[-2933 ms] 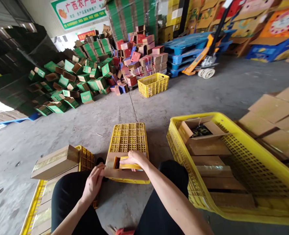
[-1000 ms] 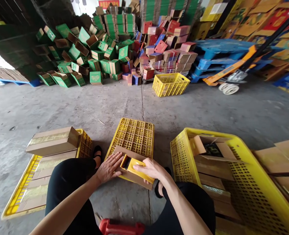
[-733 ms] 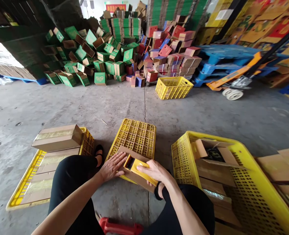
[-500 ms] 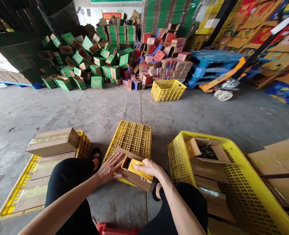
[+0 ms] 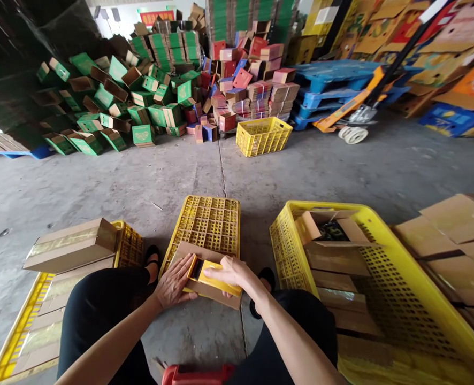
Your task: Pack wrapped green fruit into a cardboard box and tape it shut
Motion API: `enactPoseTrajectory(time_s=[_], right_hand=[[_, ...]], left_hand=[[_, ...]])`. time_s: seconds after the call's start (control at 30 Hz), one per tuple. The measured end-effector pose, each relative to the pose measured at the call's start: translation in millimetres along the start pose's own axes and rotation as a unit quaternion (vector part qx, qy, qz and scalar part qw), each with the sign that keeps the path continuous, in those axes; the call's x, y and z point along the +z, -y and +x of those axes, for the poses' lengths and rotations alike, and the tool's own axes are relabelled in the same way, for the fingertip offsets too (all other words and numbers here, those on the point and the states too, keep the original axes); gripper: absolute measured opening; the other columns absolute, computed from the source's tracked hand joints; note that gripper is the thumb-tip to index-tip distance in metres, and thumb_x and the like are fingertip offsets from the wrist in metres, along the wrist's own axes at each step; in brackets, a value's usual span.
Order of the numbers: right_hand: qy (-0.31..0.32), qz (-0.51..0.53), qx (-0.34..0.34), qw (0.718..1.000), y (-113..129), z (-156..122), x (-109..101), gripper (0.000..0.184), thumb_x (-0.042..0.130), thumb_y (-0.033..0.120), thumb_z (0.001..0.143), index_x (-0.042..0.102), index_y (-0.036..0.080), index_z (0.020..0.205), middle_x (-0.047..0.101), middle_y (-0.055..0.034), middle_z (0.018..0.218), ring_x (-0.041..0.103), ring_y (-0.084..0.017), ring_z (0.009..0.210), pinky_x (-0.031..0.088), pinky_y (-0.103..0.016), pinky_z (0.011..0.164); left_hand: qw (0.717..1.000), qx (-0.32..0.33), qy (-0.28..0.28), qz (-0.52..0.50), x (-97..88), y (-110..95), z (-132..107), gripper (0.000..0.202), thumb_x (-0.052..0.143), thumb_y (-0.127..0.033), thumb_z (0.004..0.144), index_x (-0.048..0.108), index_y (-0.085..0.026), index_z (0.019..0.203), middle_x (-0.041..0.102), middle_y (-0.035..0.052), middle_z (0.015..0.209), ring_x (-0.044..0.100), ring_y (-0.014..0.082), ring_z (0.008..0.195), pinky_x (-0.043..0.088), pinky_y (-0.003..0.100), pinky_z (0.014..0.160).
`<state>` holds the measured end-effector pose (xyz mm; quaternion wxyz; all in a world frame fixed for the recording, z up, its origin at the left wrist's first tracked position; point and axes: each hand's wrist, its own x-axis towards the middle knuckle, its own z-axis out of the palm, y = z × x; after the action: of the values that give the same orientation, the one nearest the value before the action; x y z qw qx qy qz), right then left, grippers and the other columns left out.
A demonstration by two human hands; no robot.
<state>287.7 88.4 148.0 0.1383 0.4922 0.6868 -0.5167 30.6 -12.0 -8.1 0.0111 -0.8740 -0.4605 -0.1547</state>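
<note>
A brown cardboard box [image 5: 215,291] lies on an upturned yellow crate [image 5: 207,224] between my knees. My left hand [image 5: 173,282] lies flat on the box's left end, fingers stretched out. My right hand [image 5: 229,271] is closed over a yellow tape dispenser [image 5: 205,271] pressed on top of the box. Both forearms reach in from the bottom of the view.
A yellow crate [image 5: 417,289] of brown boxes, one with open flaps [image 5: 329,231], stands at my right. Another yellow crate [image 5: 8,353] with taped boxes [image 5: 70,250] is at my left. Loose cartons [image 5: 457,230], a red stool [image 5: 199,374], green box piles [image 5: 112,101], pallet jack [image 5: 355,117] lie around.
The box has turned slightly under my hands and the dispenser has slid along its top. My left hand went from gripping the box's end to lying flat. The view shifted.
</note>
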Motion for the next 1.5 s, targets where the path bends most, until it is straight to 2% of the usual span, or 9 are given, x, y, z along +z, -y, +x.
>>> enactPoseTrajectory(time_s=[0.33, 0.5, 0.6, 0.83, 0.93, 1.07, 1.2, 1.37, 1.5], right_hand=[[-0.027, 0.002, 0.002, 1.000, -30.4, -23.0, -10.6, 0.038, 0.065, 0.041, 0.093, 0.062, 0.019, 0.062, 0.074, -0.0121, 0.062, 0.077, -0.025, 0.062, 0.059, -0.027, 0.057], [-0.032, 0.014, -0.005, 0.999, -36.6, -20.7, -7.8, 0.038, 0.066, 0.043, 0.093, 0.064, 0.018, 0.063, 0.072, -0.0096, 0.060, 0.075, -0.022, 0.058, 0.058, -0.025, 0.054], [-0.036, 0.027, -0.002, 0.999, -38.3, -19.8, -4.9, 0.037, 0.069, 0.044, 0.091, 0.065, 0.017, 0.065, 0.069, -0.0072, 0.055, 0.072, -0.021, 0.052, 0.057, -0.024, 0.051], [-0.008, 0.032, -0.008, 0.999, -44.4, -19.4, -3.1, 0.041, 0.072, 0.044, 0.091, 0.067, 0.015, 0.064, 0.071, -0.0108, 0.060, 0.077, -0.025, 0.063, 0.063, -0.029, 0.060], [-0.004, 0.050, -0.018, 0.999, -43.3, -15.9, 2.0, 0.045, 0.066, 0.049, 0.095, 0.068, 0.015, 0.067, 0.075, -0.0132, 0.067, 0.078, -0.025, 0.066, 0.064, -0.029, 0.062], [-0.002, 0.107, -0.038, 0.994, -24.8, -6.0, 11.0, 0.051, 0.058, 0.058, 0.099, 0.072, 0.015, 0.074, 0.077, -0.0129, 0.071, 0.079, -0.023, 0.069, 0.063, -0.026, 0.062], [-0.006, 0.110, -0.031, 0.993, -5.5, 2.9, 11.6, 0.054, 0.065, 0.061, 0.096, 0.073, 0.013, 0.073, 0.077, -0.0144, 0.070, 0.080, -0.025, 0.074, 0.062, -0.025, 0.063], [-0.011, 0.078, -0.038, 0.996, -8.0, 6.5, 10.3, 0.059, 0.062, 0.065, 0.097, 0.073, 0.014, 0.070, 0.076, -0.0127, 0.069, 0.080, -0.024, 0.072, 0.059, -0.023, 0.061], [-0.042, 0.033, -0.050, 0.997, -9.3, 8.8, 14.1, 0.056, 0.066, 0.063, 0.096, 0.072, 0.012, 0.071, 0.074, -0.0124, 0.065, 0.079, -0.024, 0.072, 0.055, -0.021, 0.058]], left_hand=[[0.999, -0.008, 0.034, 0.016, -2.7, 1.6, 2.2, 0.106, 0.049, -0.082, 0.097, 0.015, -0.019, 0.175, 0.029, 0.0183, 0.176, 0.034, 0.0380, 0.161, 0.033, 0.051, 0.130], [0.999, 0.003, 0.032, 0.030, -6.8, -0.8, 0.7, 0.102, 0.052, -0.081, 0.097, 0.020, -0.023, 0.174, 0.021, 0.0179, 0.178, 0.032, 0.0408, 0.161, 0.035, 0.054, 0.127], [0.999, 0.008, 0.020, 0.042, -8.3, -8.5, 3.0, 0.103, 0.055, -0.077, 0.098, 0.017, -0.019, 0.175, 0.018, 0.0213, 0.178, 0.030, 0.0441, 0.161, 0.037, 0.058, 0.125], [0.998, 0.053, -0.007, 0.018, 7.6, -27.9, 18.2, 0.104, 0.050, -0.068, 0.105, 0.000, -0.009, 0.174, 0.028, 0.0259, 0.174, 0.030, 0.0411, 0.162, 0.043, 0.058, 0.123], [0.996, 0.079, -0.025, 0.025, 12.9, -11.4, 15.9, 0.105, 0.049, -0.070, 0.104, 0.001, -0.009, 0.174, 0.035, 0.0260, 0.171, 0.036, 0.0400, 0.159, 0.047, 0.057, 0.122], [0.992, 0.121, -0.029, 0.030, 4.7, 32.6, 5.3, 0.105, 0.046, -0.073, 0.103, 0.002, -0.011, 0.174, 0.038, 0.0244, 0.170, 0.045, 0.0372, 0.155, 0.051, 0.052, 0.119], [0.991, 0.132, -0.001, 0.038, -6.6, 53.2, 0.5, 0.103, 0.053, -0.071, 0.102, 0.011, -0.011, 0.174, 0.035, 0.0238, 0.171, 0.047, 0.0372, 0.154, 0.050, 0.050, 0.121], [0.996, 0.093, -0.013, 0.010, 4.3, 28.3, -0.1, 0.092, 0.059, -0.072, 0.099, 0.038, -0.012, 0.165, 0.028, 0.0249, 0.174, 0.041, 0.0410, 0.157, 0.045, 0.062, 0.123], [0.996, 0.084, -0.041, 0.002, 13.0, 20.4, -0.9, 0.087, 0.062, -0.073, 0.096, 0.046, -0.013, 0.158, 0.024, 0.0243, 0.176, 0.040, 0.0417, 0.157, 0.046, 0.062, 0.123]])
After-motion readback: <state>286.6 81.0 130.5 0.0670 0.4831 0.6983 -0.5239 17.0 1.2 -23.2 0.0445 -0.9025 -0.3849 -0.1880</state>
